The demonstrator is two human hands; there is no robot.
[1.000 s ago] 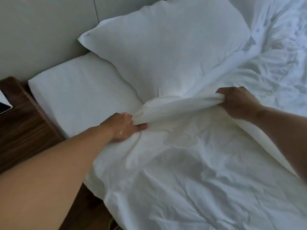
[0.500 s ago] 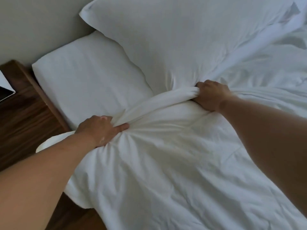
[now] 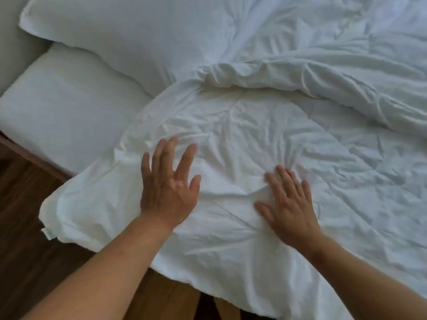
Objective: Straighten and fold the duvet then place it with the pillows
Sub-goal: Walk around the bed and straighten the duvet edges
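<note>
Pressing flat on a rumpled white duvet (image 3: 254, 135), the left hand (image 3: 169, 188) and right hand (image 3: 288, 204) are seen side by side near the bed's edge. Each grip is wide, fingers straight and spread, with nothing held. The duvet is spread across the mattress (image 3: 57, 112). Its bunched upper edge (image 3: 277, 72) lies beyond the fingertips, just below the pillow (image 3: 127, 38), and runs off to the right. One corner hangs over the wooden floor (image 3: 23, 250), and the left hand is nearer to it; the right hand is nearer to the bunched ridge. Half a second earlier that edge was clutched in both fists; it has since been released and the palms laid on the cloth. Smoothing is judged under way, folding not yet begun.
</note>
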